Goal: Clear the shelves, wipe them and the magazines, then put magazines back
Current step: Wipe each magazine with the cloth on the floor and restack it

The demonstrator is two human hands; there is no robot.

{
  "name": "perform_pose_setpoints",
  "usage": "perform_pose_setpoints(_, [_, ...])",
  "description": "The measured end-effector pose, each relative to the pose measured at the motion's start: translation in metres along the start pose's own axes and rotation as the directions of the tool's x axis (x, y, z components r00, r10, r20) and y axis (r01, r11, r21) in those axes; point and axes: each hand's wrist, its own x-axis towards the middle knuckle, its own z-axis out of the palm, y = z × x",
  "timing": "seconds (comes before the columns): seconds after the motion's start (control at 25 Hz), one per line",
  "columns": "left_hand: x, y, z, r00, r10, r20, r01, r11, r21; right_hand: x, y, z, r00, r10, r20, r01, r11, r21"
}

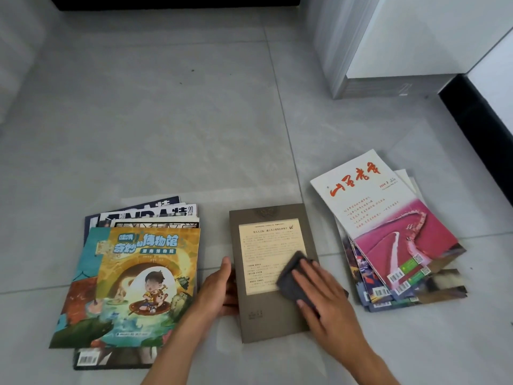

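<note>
Right hand (323,293) is flat on a dark grey folded cleaning cloth (294,276), fingers straight and spread, pressing it onto the lower right part of the cover. No curl, no pinch, just palm and fingers bearing down. Left hand (219,290) sits at the left edge, thumb lying along the spine side, the other fingers seeming to tuck at the edge; how firmly it grips I can't quite tell, but it steadies the thing.

The thing itself: a thin olive-brown magazine with a cream text panel on its cover (270,270), lying flat on the pale grey tiled floor (166,120), between the two piles. It looks light and floppy, with a smooth cover that would likely skate on those tiles under a sideways wipe, so the bracing hand matters. Best taken by the spine edge, I'd say, where it is stiffest; a corner would bend.

Both forearms come in from the bottom of the frame, the right angled in over the lower right corner, the left reaching in from below.

Just to the left, a fanned stack topped by a colourful cartoon children's magazine (130,284). To the right, apart from the wiped one, a looser pile topped by a white and pink magazine with red brush lettering (388,223). Far right, the base of a white cabinet (388,51).
</note>
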Motion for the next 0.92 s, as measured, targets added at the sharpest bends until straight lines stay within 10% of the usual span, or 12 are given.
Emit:
perform_pose_setpoints(0.12, [0.005, -0.004, -0.001, 1.000, -0.004, -0.002, 0.004, 0.998, 0.059, -0.001, -0.028, 0.018, 0.951, 0.278, -0.137, -0.281, 0.960, -0.004])
perform_pose_setpoints(0.4, [-0.002, -0.001, 0.004, 0.991, 0.117, -0.070, -0.097, 0.965, 0.243, -0.002, -0.046, 0.023, 0.947, -0.319, 0.027, 0.320, 0.944, -0.085])
perform_pose_setpoints(0.56, [-0.014, 0.013, 0.018, 0.987, 0.161, 0.005, -0.160, 0.975, 0.154, 0.021, 0.002, 0.001, 0.998, 0.060, -0.025, -0.054, 0.980, 0.192])
perform_pose_setpoints(0.68, [-0.028, 0.034, 0.043, 0.970, 0.236, 0.061, -0.226, 0.964, -0.138, 0.072, -0.014, -0.017, 0.921, 0.387, 0.031, -0.316, 0.702, 0.638])
perform_pose_setpoints(0.8, [-0.054, 0.050, 0.069, 0.925, 0.378, -0.050, -0.372, 0.866, -0.335, 0.107, -0.052, -0.057, 0.889, 0.445, 0.109, -0.323, 0.439, 0.839])
perform_pose_setpoints(0.92, [-0.074, 0.053, 0.088, 0.772, 0.618, -0.148, -0.635, 0.741, -0.220, 0.118, -0.086, -0.109, 0.927, 0.368, 0.075, -0.248, 0.452, 0.857])
